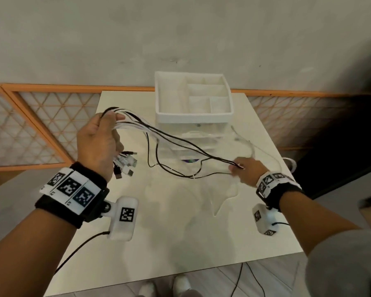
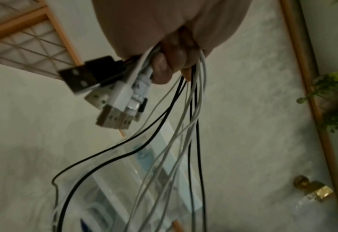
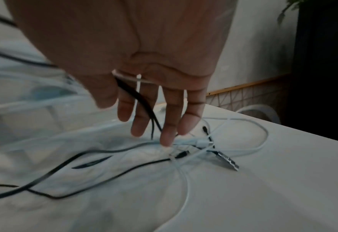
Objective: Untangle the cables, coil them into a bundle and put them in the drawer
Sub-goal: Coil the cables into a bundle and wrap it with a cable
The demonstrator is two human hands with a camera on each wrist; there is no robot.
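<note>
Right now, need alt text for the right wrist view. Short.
The right hand, fingers straight and spread, reaches down into a loose tangle of thin black and white cables lying on a white tabletop, with strands passing between its fingers. A metal USB plug lies in the tangle.
</note>
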